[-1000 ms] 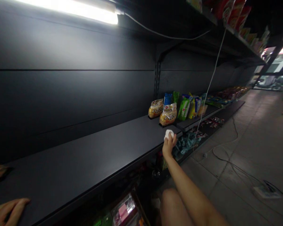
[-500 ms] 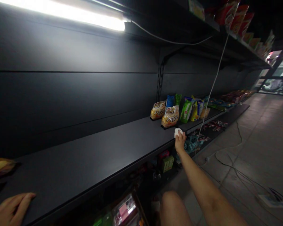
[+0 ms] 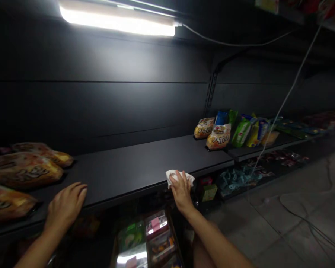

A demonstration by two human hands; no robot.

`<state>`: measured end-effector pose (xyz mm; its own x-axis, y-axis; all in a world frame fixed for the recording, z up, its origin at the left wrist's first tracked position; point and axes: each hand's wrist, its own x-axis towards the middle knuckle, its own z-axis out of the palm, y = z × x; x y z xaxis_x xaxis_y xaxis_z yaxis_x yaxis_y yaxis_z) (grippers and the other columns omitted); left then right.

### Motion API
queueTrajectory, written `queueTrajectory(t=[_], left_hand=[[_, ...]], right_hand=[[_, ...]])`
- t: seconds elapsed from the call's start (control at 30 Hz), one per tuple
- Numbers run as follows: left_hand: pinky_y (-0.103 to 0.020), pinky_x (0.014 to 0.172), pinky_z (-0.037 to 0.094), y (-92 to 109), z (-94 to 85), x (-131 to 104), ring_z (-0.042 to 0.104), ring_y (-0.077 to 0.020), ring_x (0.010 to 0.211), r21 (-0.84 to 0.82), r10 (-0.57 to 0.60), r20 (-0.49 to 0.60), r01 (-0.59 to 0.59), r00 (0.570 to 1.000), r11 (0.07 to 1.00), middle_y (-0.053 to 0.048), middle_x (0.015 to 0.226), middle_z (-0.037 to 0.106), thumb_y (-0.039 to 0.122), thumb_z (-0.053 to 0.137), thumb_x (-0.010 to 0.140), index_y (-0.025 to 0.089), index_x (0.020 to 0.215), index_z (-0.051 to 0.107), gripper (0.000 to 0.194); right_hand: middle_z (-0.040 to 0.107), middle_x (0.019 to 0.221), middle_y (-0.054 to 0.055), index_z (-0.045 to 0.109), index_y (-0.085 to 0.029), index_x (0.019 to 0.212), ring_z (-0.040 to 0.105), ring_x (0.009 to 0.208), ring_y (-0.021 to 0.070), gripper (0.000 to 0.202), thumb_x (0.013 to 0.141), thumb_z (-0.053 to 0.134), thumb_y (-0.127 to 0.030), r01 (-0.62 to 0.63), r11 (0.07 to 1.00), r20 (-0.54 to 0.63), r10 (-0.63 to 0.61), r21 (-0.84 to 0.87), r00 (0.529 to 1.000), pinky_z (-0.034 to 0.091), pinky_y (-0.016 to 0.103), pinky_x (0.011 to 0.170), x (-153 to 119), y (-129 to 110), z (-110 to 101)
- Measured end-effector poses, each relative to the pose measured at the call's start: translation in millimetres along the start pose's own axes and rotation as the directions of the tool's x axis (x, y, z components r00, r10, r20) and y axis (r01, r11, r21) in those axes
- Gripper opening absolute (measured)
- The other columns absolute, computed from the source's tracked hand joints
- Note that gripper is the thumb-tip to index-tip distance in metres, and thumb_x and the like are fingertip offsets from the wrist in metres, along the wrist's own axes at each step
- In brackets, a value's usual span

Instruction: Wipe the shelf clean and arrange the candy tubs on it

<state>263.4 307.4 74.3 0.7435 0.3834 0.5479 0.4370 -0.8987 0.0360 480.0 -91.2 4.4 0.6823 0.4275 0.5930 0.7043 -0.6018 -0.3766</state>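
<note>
My right hand (image 3: 182, 190) presses a folded white cloth (image 3: 171, 174) against the front edge of the dark grey shelf (image 3: 128, 160). My left hand (image 3: 65, 204) rests on the same shelf at the left, palm down with bent fingers, holding nothing that shows. Beside it lie several orange snack bags (image 3: 28, 171). Two similar bags (image 3: 219, 137) stand at the shelf's right end, well beyond my right hand.
Green (image 3: 241, 132) and yellow packets stand on the adjoining shelf. Below is a box of packaged goods (image 3: 160, 243). A white cable (image 3: 290, 87) hangs down at the right, and cords lie on the floor. A lit tube (image 3: 123, 22) is overhead.
My right hand has moved left along the shelf edge with the cloth. The view has turned left, bringing more of the left snack bags and my left forearm into sight.
</note>
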Motion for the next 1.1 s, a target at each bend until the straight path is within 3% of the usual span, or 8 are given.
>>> queueTrajectory(t=[0.07, 0.13, 0.27, 0.43, 0.53, 0.73, 0.93, 1.1], left_hand=[[-0.049, 0.106, 0.037, 10, -10.8, -22, 0.047, -0.0295, 0.126, -0.003, 0.029, 0.005, -0.029, 1.0, 1.0, -0.011, 0.135, 0.054, 0.038, 0.037, 0.096, 0.017, 0.118, 0.062, 0.04], [-0.05, 0.111, 0.032, 12, -18.3, -57, 0.042, -0.0293, 0.133, -0.053, 0.071, 0.019, -0.07, 0.997, 0.996, -0.008, 0.14, 0.052, 0.04, 0.039, 0.094, 0.023, 0.119, 0.062, 0.038], [-0.05, 0.111, 0.035, 5, -28.6, -151, 0.045, -0.0268, 0.133, -0.224, 0.034, 0.065, -0.019, 0.997, 0.974, -0.004, 0.135, 0.058, 0.041, 0.044, 0.091, 0.03, 0.113, 0.065, 0.032], [-0.05, 0.107, 0.042, 23, -42.1, -234, 0.051, -0.0253, 0.127, -0.36, -0.292, 0.115, 0.314, 0.949, 0.879, -0.004, 0.131, 0.061, 0.044, 0.04, 0.093, 0.028, 0.11, 0.067, 0.035], [-0.052, 0.111, 0.038, 37, -47.3, -245, 0.048, -0.0236, 0.13, -0.431, -0.409, 0.146, 0.43, 0.901, 0.793, -0.005, 0.132, 0.059, 0.039, 0.037, 0.096, 0.027, 0.108, 0.067, 0.034], [-0.054, 0.112, 0.036, 44, -49.0, -249, 0.043, -0.0243, 0.134, -0.522, -0.407, 0.167, 0.431, 0.898, 0.736, -0.006, 0.132, 0.058, 0.033, 0.039, 0.096, 0.027, 0.109, 0.066, 0.03], [-0.051, 0.112, 0.038, 43, -43.1, -260, 0.043, -0.0226, 0.133, -0.553, -0.465, 0.167, 0.473, 0.87, 0.686, -0.005, 0.131, 0.059, 0.029, 0.04, 0.097, 0.027, 0.109, 0.066, 0.029], [-0.049, 0.11, 0.041, 44, -44.2, -260, 0.046, -0.0227, 0.132, -0.557, -0.401, 0.17, 0.423, 0.9, 0.715, -0.005, 0.129, 0.06, 0.027, 0.042, 0.096, 0.027, 0.109, 0.066, 0.028]], right_hand=[[0.04, 0.152, 0.005, 0.055, -0.031, 0.131, 0.022, 0.146, 0.0296, 0.042, 0.094, 0.045, -0.015, 0.179, 0.984, 0.085, -0.18, 0.021, 0.98, 0.032, 0.059, 0.11, -1, 31, -24], [0.046, 0.148, 0.004, 0.064, -0.028, 0.116, 0.027, 0.145, 0.0257, 0.032, 0.095, 0.044, -0.014, 0.379, 0.925, 0.173, -0.379, 0.035, 0.909, 0.035, 0.053, 0.11, 2, 74, -48], [0.05, 0.146, 0.004, 0.064, -0.027, 0.113, 0.027, 0.145, 0.0229, 0.033, 0.094, 0.042, -0.011, 0.596, 0.8, 0.293, -0.553, -0.077, 0.78, 0.036, 0.049, 0.11, 13, 141, -81], [0.042, 0.152, 0.002, 0.067, -0.028, 0.103, 0.025, 0.146, 0.0199, 0.033, 0.092, 0.039, -0.013, 0.679, 0.728, 0.294, -0.632, -0.092, 0.717, 0.034, 0.048, 0.111, 26, 146, -66], [0.045, 0.15, 0.002, 0.068, -0.033, 0.105, 0.027, 0.145, 0.0189, 0.038, 0.09, 0.04, -0.013, 0.707, 0.706, 0.231, -0.682, -0.038, 0.694, 0.028, 0.049, 0.114, 34, 116, -41], [0.042, 0.151, -0.001, 0.051, -0.04, 0.136, 0.032, 0.143, 0.0205, 0.051, 0.091, 0.043, -0.016, 0.818, 0.562, 0.345, -0.797, 0.125, 0.495, 0.035, 0.047, 0.11, 62, 5, 4], [0.031, 0.157, 0.0, 0.039, -0.036, 0.146, 0.029, 0.145, 0.0251, 0.057, 0.093, 0.046, -0.015, 0.809, 0.547, 0.378, -0.81, 0.213, 0.449, 0.029, 0.05, 0.115, 61, -116, 39], [0.028, 0.158, 0.003, 0.038, -0.031, 0.147, 0.027, 0.145, 0.0261, 0.057, 0.094, 0.048, -0.013, 0.809, 0.515, 0.326, -0.845, 0.285, 0.423, 0.029, 0.048, 0.115, 52, -224, 81]])
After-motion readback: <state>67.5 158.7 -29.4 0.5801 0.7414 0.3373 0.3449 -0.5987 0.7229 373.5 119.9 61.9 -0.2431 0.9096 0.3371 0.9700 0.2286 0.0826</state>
